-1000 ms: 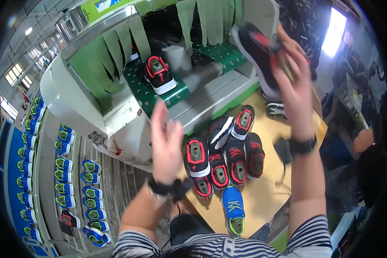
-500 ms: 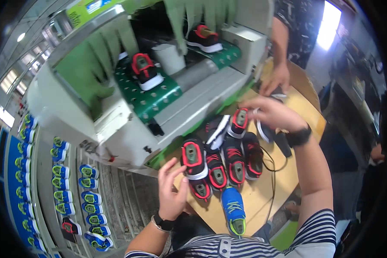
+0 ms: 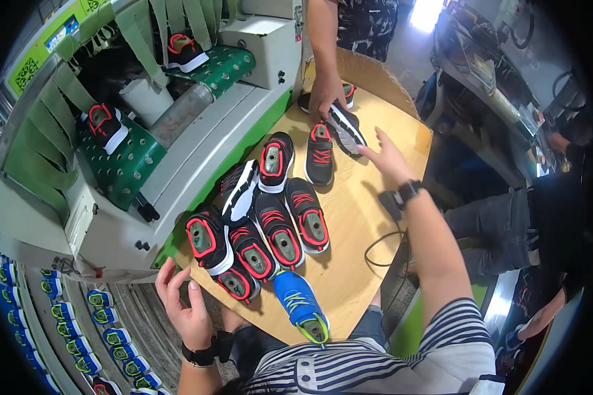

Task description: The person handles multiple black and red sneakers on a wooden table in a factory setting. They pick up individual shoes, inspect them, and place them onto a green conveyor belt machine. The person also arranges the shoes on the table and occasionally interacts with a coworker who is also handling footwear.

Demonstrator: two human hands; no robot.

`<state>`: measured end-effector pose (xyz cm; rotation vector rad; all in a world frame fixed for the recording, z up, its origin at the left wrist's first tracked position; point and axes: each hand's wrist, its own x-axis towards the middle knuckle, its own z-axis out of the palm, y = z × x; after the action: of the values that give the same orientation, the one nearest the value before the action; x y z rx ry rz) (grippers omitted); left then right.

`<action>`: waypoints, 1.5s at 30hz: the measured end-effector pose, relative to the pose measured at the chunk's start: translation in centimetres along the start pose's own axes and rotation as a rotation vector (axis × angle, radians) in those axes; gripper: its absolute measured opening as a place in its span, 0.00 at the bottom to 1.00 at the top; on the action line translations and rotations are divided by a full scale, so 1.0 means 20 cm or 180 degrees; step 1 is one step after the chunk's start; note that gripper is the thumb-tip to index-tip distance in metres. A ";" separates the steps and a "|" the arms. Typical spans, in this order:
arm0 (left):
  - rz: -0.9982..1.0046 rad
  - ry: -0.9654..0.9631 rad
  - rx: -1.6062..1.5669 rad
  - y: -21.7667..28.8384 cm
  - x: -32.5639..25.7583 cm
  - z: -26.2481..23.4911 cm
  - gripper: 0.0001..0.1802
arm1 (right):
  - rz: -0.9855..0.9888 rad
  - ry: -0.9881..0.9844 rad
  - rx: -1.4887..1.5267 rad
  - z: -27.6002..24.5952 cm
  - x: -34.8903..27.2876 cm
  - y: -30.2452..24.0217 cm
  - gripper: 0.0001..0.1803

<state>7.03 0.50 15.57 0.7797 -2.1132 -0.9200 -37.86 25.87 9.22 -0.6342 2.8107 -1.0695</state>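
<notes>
My right hand (image 3: 390, 160) is open, fingers apart, over the wooden board at the right. Its thumb is at the end of a black shoe (image 3: 346, 130) turned to show its white and grey sole; whether they touch I cannot tell. A co-worker's hand (image 3: 327, 91) grips that shoe's other end. Just left of it stands a black shoe with red laces (image 3: 319, 157). My left hand (image 3: 186, 314), also open and holding nothing, is beside the board's near left edge, below several black-and-red shoes (image 3: 254, 253). A blue shoe (image 3: 298, 304) lies nearest to me.
At the left a machine has green strip curtains (image 3: 29, 155) and a studded green belt (image 3: 125, 168) carrying black shoes (image 3: 105, 125). Blue shoes (image 3: 66, 329) fill racks at lower left. A black cable (image 3: 382, 253) crosses the board (image 3: 349, 230). Another person (image 3: 501, 230) is at the right.
The view has swung to the right. My right hand has come away from the clustered shoes to the sole-showing shoe in the co-worker's hand. My left hand is lower, farther from the shoes.
</notes>
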 end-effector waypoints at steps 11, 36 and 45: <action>0.0120 -0.0142 0.0278 0.05 -0.08 -0.07 0.14 | -0.0311 0.1560 0.1305 0.06 0.12 0.17 0.41; 0.0509 -0.0445 0.0178 0.16 -0.14 0.01 0.14 | -0.1955 0.0387 0.0308 -0.24 -0.69 -0.26 0.39; 0.2074 -0.2246 0.0126 0.57 -0.03 0.30 0.65 | -0.3058 -0.0563 -0.0322 -0.39 -1.11 -0.61 0.37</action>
<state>-0.14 9.63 21.30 -0.2968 -2.7238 -0.8459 -14.91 31.44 21.16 -2.0776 2.3729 -0.8528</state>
